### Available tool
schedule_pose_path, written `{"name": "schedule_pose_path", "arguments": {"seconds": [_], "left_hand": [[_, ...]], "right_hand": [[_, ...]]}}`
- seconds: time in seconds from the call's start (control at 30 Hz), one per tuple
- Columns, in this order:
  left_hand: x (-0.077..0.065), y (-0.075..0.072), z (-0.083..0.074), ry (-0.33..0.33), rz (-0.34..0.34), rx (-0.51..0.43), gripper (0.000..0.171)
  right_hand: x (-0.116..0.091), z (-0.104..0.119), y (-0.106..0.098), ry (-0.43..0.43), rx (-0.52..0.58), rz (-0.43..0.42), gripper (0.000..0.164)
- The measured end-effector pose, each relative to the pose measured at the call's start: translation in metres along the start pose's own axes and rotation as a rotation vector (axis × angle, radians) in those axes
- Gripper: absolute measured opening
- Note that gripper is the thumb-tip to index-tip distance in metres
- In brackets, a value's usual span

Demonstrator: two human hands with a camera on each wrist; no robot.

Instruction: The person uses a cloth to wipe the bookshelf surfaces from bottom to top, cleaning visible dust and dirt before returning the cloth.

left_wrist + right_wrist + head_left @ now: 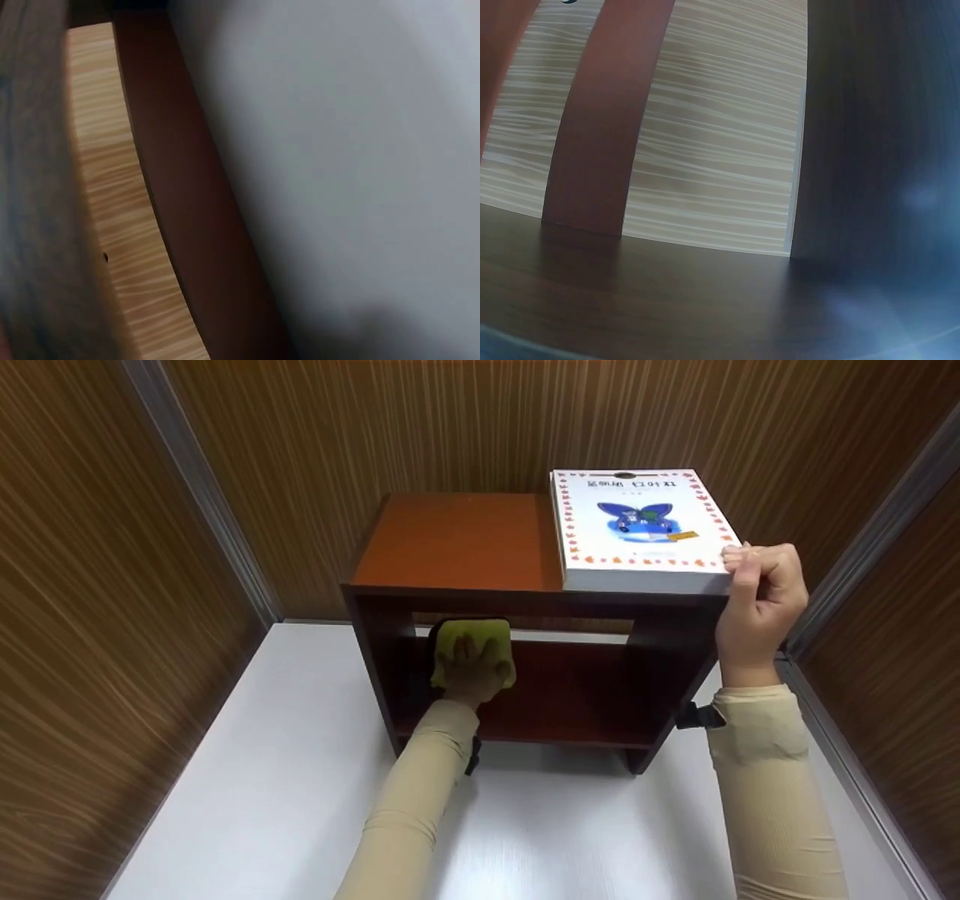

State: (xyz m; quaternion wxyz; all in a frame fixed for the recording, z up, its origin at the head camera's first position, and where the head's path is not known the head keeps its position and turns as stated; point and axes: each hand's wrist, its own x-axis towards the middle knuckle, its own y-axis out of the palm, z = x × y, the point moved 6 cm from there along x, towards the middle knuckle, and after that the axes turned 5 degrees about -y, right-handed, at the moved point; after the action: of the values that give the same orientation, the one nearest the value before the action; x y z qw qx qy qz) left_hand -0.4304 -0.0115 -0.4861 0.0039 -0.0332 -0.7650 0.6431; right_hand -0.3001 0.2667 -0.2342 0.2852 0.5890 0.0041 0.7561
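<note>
Wood-grained walls (405,435) are seen around a white bench (300,735), on which a reddish-brown shelf unit (570,690) is stood. Inside it, toward the left side, a yellow-green cloth (480,628) is partly covered by the left hand (474,675), whose grip is spread, the fingers laid apart on the cloth; whether the cloth is pressed to the back or to the lower board cannot be told. On top of the shelf unit, at the right, a thick white book (637,521) is laid flat, its cover turned up and printed with a blue butterfly. Its near right corner is pinched by the right hand (763,607), with the fingers curled and the thumb held close to them. Both forearms are covered by beige sleeves (765,765).
</note>
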Motion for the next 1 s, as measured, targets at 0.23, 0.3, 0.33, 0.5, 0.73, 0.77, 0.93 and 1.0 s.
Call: {"name": "schedule_pose_path", "arguments": {"seconds": [0.23,0.3,0.33,0.5,0.73,0.77,0.93,1.0], "left_hand": [[-0.008,0.0,-0.003,0.0,-0.009,-0.02,0.059],[-0.01,0.004,-0.003,0.004,-0.007,-0.036,0.059],[-0.011,0.005,-0.003,0.006,-0.008,-0.039,0.059],[-0.017,0.009,-0.003,-0.013,-0.002,-0.041,0.059],[-0.028,0.018,-0.008,-0.05,0.045,0.038,0.061],[-0.029,0.017,-0.01,-0.053,0.04,0.052,0.061],[-0.044,0.021,-0.017,-0.067,0.022,0.074,0.061],[-0.058,0.026,-0.021,-0.075,0.019,0.083,0.062]], "right_hand": [[0.001,0.001,-0.001,0.003,0.004,-0.009,0.023],[0.001,0.002,-0.001,0.003,0.004,-0.009,0.023],[0.001,0.002,-0.001,0.003,0.004,-0.008,0.023],[0.001,0.001,0.0,0.002,0.014,-0.003,0.023],[-0.002,-0.003,-0.003,0.034,0.021,-0.016,0.022],[-0.001,-0.004,-0.003,0.038,0.023,-0.019,0.022],[0.0,-0.005,-0.001,0.05,0.015,-0.007,0.022],[-0.003,-0.003,-0.001,0.053,0.011,0.004,0.022]]}}
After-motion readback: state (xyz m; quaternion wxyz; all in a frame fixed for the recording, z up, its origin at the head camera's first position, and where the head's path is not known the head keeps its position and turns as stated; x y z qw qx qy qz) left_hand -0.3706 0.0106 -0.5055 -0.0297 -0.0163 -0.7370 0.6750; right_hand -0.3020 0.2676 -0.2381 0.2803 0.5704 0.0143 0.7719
